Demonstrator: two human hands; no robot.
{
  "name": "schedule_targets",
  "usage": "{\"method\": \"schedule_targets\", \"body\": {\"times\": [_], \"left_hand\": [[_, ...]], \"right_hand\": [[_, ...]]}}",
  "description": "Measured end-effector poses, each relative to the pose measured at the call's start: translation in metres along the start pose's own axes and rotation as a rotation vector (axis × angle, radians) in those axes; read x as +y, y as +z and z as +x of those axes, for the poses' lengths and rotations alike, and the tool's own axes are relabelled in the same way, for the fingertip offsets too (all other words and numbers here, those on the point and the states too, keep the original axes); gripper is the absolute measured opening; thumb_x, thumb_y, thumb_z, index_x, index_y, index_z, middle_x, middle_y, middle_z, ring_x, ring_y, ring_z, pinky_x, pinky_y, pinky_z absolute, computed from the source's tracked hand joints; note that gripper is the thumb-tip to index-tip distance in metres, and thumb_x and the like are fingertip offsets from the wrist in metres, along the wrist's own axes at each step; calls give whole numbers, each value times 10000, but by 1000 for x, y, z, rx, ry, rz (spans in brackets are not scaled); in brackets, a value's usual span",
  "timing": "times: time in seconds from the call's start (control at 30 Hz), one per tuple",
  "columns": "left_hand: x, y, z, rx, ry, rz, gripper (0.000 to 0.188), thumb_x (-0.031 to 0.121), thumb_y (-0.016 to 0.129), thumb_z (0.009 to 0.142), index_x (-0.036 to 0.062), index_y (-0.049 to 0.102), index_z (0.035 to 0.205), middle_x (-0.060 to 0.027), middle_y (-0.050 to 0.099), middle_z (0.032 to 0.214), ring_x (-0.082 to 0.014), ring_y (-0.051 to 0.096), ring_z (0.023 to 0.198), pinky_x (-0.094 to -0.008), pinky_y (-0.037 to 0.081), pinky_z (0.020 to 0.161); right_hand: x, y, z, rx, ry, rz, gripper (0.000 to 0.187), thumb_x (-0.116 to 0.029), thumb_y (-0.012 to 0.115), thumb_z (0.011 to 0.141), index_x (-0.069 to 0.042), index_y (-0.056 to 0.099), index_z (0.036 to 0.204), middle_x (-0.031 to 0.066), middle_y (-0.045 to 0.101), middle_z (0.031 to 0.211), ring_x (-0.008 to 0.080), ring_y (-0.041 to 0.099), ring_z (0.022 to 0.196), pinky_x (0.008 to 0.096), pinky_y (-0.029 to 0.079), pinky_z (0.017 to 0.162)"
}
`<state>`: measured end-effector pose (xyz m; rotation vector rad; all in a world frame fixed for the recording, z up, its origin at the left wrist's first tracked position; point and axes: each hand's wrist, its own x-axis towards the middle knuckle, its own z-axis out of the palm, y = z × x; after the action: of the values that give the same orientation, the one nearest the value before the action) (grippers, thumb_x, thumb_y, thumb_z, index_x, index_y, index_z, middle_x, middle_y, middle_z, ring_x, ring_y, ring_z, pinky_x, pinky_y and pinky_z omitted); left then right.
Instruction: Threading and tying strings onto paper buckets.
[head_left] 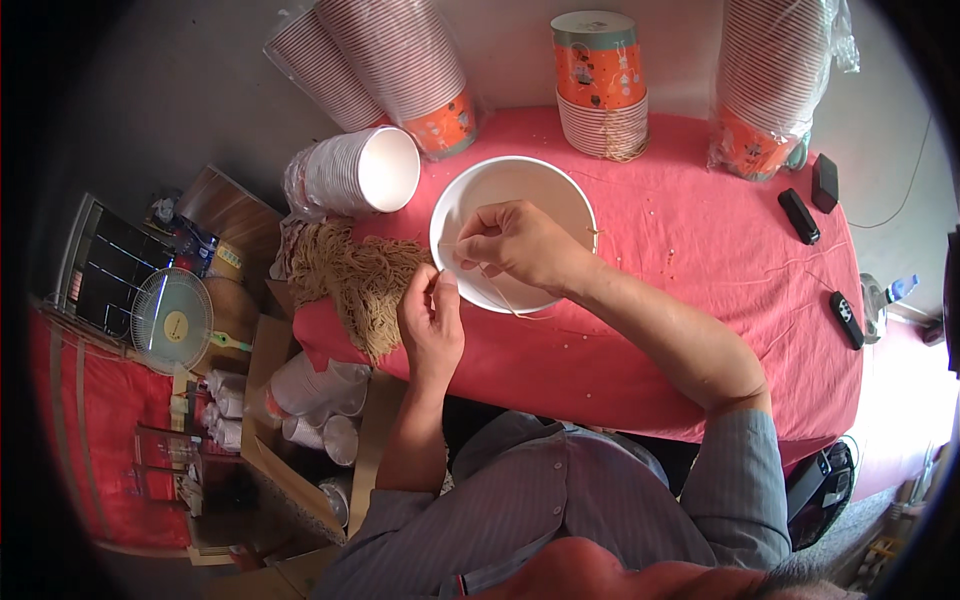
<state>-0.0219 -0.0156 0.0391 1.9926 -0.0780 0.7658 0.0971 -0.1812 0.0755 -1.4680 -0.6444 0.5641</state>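
Both hands work close together at one white paper tub near the rear middle of the red tabletop (690,320). From the lower right, the right forearm slants up and leftward, its hand (510,245) back-up over the tub (512,182), fingers curled and tips pinched on what looks like a thin pale strand (447,244) pointing left. The left forearm rises almost straight up, and its hand (432,315) sits just outside the tub's front-left rim, fingers loosely bent, thumb upward; whether it grips anything cannot be told. The tub stands upright, mouth up. Beside it, a tan string bundle (345,275) stretches from upper left toward lower right, drooping at the tabletop's left edge.
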Motion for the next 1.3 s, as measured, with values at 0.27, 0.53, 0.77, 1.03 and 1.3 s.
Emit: {"method": "schedule_targets", "body": {"times": [0.27, 0.53, 0.77, 1.03, 1.3], "left_hand": [[2, -3, -2, -15, 2, 30, 261, 149, 589, 1121, 29, 505, 905, -17, 462, 722, -104, 431, 669, -319, 378, 609], [2, -5, -1, -53, -23, -3, 249, 141, 592, 1116, 23, 511, 913, -27, 466, 720, -107, 443, 669, -320, 384, 606], [10, -3, -1, -100, 14, 37, 207, 89, 602, 1074, -1, 541, 897, -58, 504, 693, -123, 462, 620, -344, 389, 571], [3, -3, 2, -37, 170, 75, 199, 160, 625, 1098, 5, 598, 975, -95, 576, 964, -155, 546, 848, -349, 440, 724], [-7, 1, 3, 18, -126, -357, 294, 234, 576, 1165, -1, 655, 1323, -69, 698, 1207, -152, 634, 1146, -324, 496, 1028]], "right_hand": [[3, 1, 0, -11, 11, 5, 146, -171, 749, 1018, -26, 772, 1017, 36, 789, 965, 100, 704, 873, 274, 581, 782], [2, -1, 1, -41, 24, -31, 133, -167, 768, 1004, -37, 778, 1029, 23, 780, 954, 96, 704, 884, 266, 577, 780], [-1, -2, -2, -69, -6, -63, 149, -180, 761, 994, -39, 784, 1036, 6, 748, 912, 87, 690, 865, 272, 563, 758], [-5, 3, -3, -51, 55, -93, 124, -160, 759, 980, -43, 790, 1003, -2, 746, 907, 81, 666, 829, 265, 545, 755], [-2, 3, -2, -76, 23, -59, 132, -143, 747, 987, -21, 792, 1003, 17, 757, 877, 91, 707, 787, 265, 552, 709]]}}
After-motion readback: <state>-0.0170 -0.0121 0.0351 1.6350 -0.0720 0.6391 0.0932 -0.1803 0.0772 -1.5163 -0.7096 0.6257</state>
